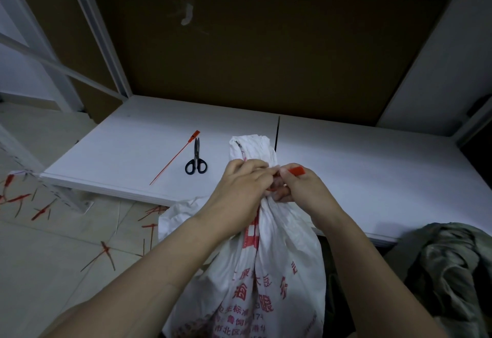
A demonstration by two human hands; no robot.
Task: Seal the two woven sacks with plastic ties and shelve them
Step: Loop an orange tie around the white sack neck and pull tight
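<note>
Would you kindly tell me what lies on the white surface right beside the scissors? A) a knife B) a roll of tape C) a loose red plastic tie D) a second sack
C: a loose red plastic tie lies slantwise just left of the scissors on the white surface.

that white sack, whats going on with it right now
A person is closing the white woven sack. The left hand bunches its gathered neck while the right hand works a red plastic tie around it. A second red tie and black scissors lie on the white shelf board. Red offcuts litter the floor.
</note>
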